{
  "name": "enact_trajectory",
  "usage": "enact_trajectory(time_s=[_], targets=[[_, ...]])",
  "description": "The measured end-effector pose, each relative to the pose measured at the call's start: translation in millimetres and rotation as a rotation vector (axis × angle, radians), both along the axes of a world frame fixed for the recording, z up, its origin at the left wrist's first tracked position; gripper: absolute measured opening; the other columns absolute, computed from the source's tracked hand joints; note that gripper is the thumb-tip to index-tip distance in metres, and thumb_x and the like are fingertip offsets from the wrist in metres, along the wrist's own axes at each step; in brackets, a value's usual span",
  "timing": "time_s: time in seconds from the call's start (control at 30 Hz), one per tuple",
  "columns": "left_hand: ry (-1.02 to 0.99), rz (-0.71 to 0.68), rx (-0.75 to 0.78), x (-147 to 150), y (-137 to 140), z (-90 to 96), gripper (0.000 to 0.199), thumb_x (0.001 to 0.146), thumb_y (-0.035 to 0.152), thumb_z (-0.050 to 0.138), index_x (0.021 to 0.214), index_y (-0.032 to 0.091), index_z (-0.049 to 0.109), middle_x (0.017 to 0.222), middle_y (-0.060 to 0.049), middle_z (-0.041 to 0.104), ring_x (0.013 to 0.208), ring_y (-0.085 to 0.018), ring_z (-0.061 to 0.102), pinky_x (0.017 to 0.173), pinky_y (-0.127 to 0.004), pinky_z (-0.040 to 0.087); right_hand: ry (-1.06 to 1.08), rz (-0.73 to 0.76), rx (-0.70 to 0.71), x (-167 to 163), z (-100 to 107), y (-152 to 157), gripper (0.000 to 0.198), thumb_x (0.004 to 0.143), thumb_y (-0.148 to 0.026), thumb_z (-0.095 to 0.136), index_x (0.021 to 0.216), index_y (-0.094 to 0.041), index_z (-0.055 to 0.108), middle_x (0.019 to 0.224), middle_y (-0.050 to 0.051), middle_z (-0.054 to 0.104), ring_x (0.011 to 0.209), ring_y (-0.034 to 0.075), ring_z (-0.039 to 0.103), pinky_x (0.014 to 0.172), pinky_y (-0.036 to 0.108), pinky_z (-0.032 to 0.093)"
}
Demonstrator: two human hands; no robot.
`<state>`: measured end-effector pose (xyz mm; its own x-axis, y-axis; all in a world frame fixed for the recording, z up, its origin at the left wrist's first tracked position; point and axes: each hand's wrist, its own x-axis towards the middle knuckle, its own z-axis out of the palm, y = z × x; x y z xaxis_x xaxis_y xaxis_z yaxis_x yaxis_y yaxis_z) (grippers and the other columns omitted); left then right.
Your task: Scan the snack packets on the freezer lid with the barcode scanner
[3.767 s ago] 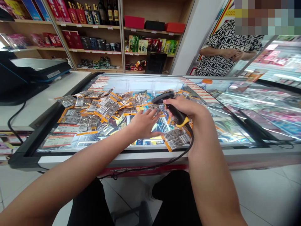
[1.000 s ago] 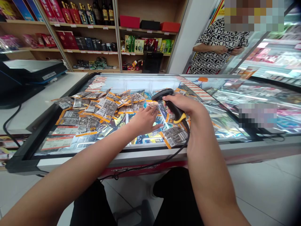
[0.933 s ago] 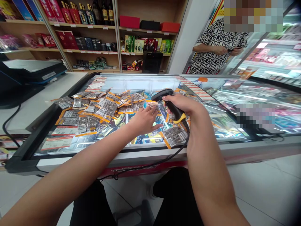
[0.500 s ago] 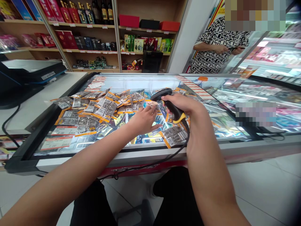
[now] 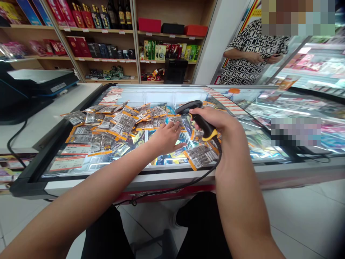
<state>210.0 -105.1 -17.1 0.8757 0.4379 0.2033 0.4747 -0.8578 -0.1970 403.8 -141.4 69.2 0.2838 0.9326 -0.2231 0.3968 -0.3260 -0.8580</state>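
My right hand (image 5: 208, 118) is wrapped round the handle of a black and yellow barcode scanner (image 5: 206, 127). The scanner's head points left, over the freezer's glass top. My left hand (image 5: 169, 138) lies with fingers stretched and thumb apart, its fingertips on a small orange-edged snack packet (image 5: 174, 118). To its left is a loose pile of similar snack packets (image 5: 121, 124). More such packets (image 5: 202, 156) lie below the scanner, near the front edge. Part of the packet under my left fingers is hidden.
The chest freezer (image 5: 172, 176) has printed price labels (image 5: 67, 163) on its glass. The scanner's black cable (image 5: 185, 185) droops across its front. A counter with a scale (image 5: 45, 81) stands left. Behind are stocked shelves (image 5: 107, 30) and a person in a patterned shirt (image 5: 242, 68).
The scanner in my right hand has shifted slightly right. A reddish glow on the packet by my left fingers has faded. My left hand stays in about the same place.
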Motion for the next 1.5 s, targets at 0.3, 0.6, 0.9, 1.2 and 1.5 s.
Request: enact_trajectory(time_s=[0.3,0.6,0.9,1.2,1.5], targets=[[-0.057,0.181,0.027,-5.0,9.4,-0.3,0.07,0.107,0.061,0.041,0.151,0.01,0.058,0.151,-0.025,0.06,0.131,-0.04,0.06,0.106,-0.049,0.047,-0.043,-0.18,0.241,14.2,-10.6,15.1,0.027,0.094,-0.05,0.068,0.088,-0.023,0.066,0.058,0.004,0.069,0.048,0.022,0.064,0.046,0.031,0.051],[-0.094,-0.318,-0.027,3.8,-6.7,4.5,0.05,0.112,0.045,0.038,0.146,0.019,0.063,0.169,-0.016,0.045,0.153,-0.034,0.045,0.117,-0.05,0.043,-0.006,-0.26,0.376,12.5,-13.2,23.2,0.034,0.098,-0.051,0.063,0.091,-0.019,0.07,0.058,0.004,0.067,0.049,0.019,0.065,0.052,0.028,0.054],[0.002,-0.269,-0.001,-1.4,-12.9,2.8,0.062,0.11,0.056,0.036,0.143,0.014,0.066,0.133,-0.021,0.067,0.125,-0.036,0.06,0.097,-0.046,0.052,-0.022,-0.263,0.366,6.8,-9.0,17.7,0.029,0.101,-0.042,0.058,0.087,-0.019,0.068,0.065,0.006,0.07,0.054,0.02,0.066,0.056,0.03,0.055],[-0.079,0.007,0.007,2.3,-11.9,-4.4,0.091,0.1,0.081,0.028,0.147,0.01,0.06,0.138,-0.025,0.059,0.124,-0.043,0.057,0.097,-0.05,0.047,-0.068,-0.096,0.133,4.4,-7.6,12.1,0.032,0.097,-0.044,0.062,0.075,-0.021,0.064,0.06,0.008,0.069,0.047,0.02,0.061,0.049,0.032,0.05],[-0.168,0.027,-0.075,6.9,-1.1,-15.7,0.099,0.097,0.085,0.028,0.154,0.008,0.051,0.16,-0.028,0.045,0.139,-0.043,0.05,0.107,-0.051,0.043,-0.135,0.028,0.065,4.1,-12.2,12.8,0.036,0.096,-0.048,0.062,0.071,-0.022,0.064,0.062,0.009,0.071,0.05,0.022,0.062,0.049,0.032,0.049]])
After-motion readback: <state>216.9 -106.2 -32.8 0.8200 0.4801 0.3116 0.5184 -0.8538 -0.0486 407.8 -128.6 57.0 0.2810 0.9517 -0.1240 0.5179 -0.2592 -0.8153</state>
